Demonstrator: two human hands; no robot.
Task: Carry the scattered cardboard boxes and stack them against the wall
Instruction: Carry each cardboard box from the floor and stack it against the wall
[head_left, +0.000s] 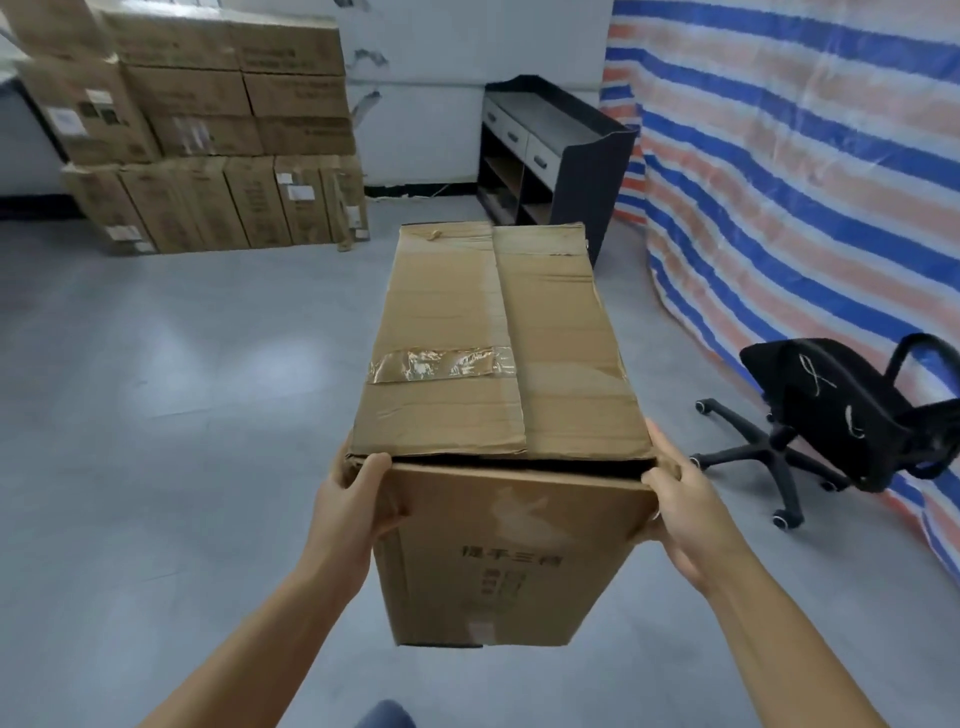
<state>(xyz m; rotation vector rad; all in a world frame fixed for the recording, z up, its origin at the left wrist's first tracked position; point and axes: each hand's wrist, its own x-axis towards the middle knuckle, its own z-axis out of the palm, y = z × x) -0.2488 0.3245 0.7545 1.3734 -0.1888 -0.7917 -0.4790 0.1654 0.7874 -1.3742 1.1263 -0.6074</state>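
Cardboard box (498, 415) is up off the floor, your left hand (348, 506) and right hand (685, 512) each clamping a near corner; stack (208, 140) sits at 11 o'clock.

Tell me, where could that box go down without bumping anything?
Bare grey floor lies left of the carried box, in front of the stacked boxes by the wall. The right is crowded: office chair, dark cabinet, striped tarp. Both hands, left and right, grip the box.
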